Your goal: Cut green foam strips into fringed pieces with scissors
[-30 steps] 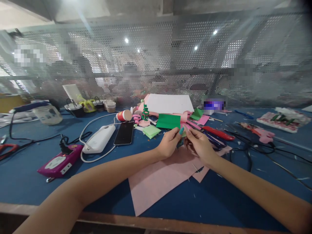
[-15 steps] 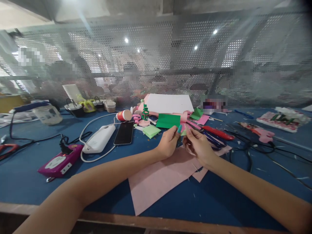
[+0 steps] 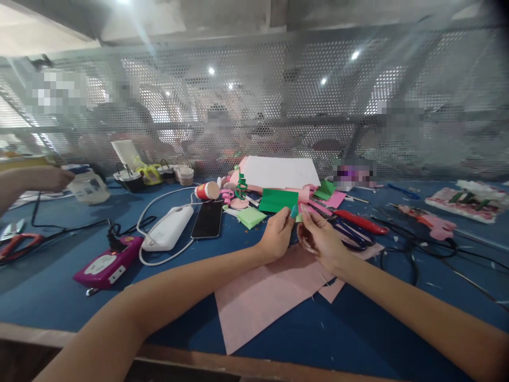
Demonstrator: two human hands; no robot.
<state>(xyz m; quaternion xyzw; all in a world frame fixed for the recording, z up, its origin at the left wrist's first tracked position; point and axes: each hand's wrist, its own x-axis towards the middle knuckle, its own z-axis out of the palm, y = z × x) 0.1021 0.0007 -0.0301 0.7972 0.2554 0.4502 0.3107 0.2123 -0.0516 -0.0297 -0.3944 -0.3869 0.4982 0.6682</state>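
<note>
My left hand and my right hand meet above a pink paper sheet on the blue table. Both hands pinch a small light green piece of paper between thumb and fingertips. A dark green sheet and a light green pad lie just beyond the hands. A red-handled cutter and dark scissors lie right of my right hand.
A black phone, a white power bank with cable and a magenta power strip lie to the left. Another person's hand reaches in at far left. A glue gun, black cables and a perforated metal screen are also there.
The view has shifted slightly, and another person's hand has come in at far left. My hands stay pinched on the small green piece, raised a little.
</note>
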